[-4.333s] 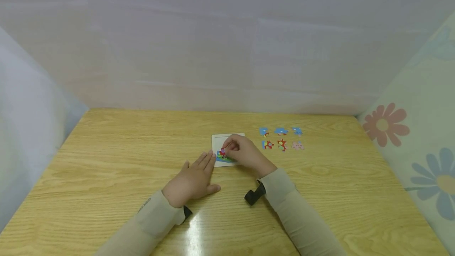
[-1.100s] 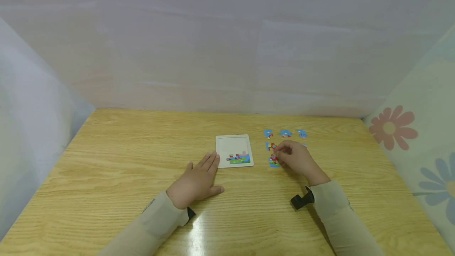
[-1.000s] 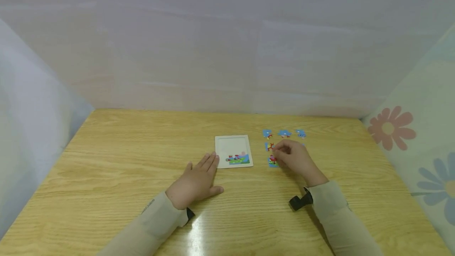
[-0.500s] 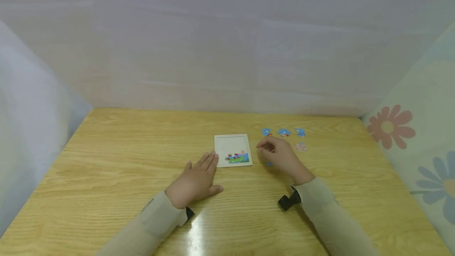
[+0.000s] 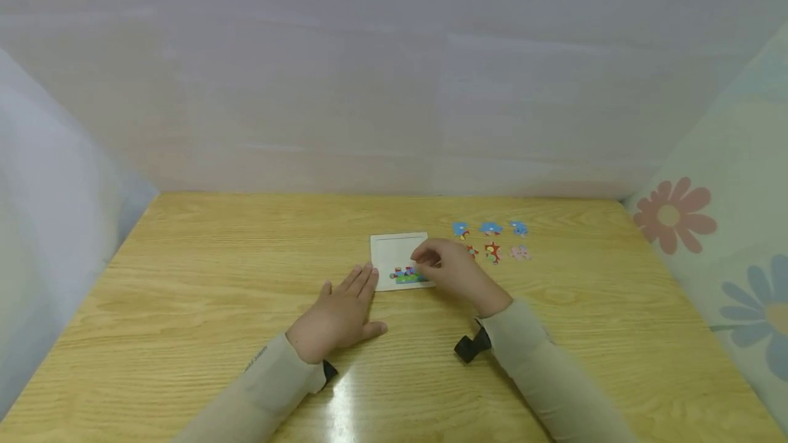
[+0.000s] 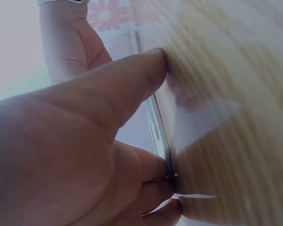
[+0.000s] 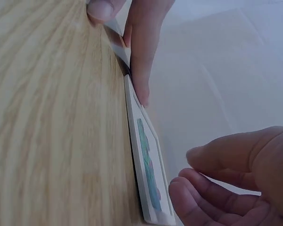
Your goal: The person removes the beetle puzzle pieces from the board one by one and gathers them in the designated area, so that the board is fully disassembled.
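Observation:
A small white puzzle tray (image 5: pixel 388 250) lies on the table, with joined green, blue and red jigsaw pieces (image 5: pixel 406 278) along its near edge. My left hand (image 5: pixel 337 312) lies flat with straight fingers, the fingertips touching the tray's left edge. Over the tray's right side hovers my right hand (image 5: pixel 454 272), its fingers loosely bent near the pieces. The right wrist view shows no piece between the thumb and fingers of that hand (image 7: pixel 236 179). It covers the right end of the pieces and the table beside the tray.
To the right of the tray, loose jigsaw pieces lie in rows: blue ones (image 5: pixel 490 227) at the back, a red one (image 5: pixel 492 252) and a pink one (image 5: pixel 520 253) in front. Cloth walls enclose the back and sides of the wooden table (image 5: pixel 258 238).
A red, blue and green corner piece went from the tray's near left to the table on the right, by my right hand. That hand has since moved left, back over the tray.

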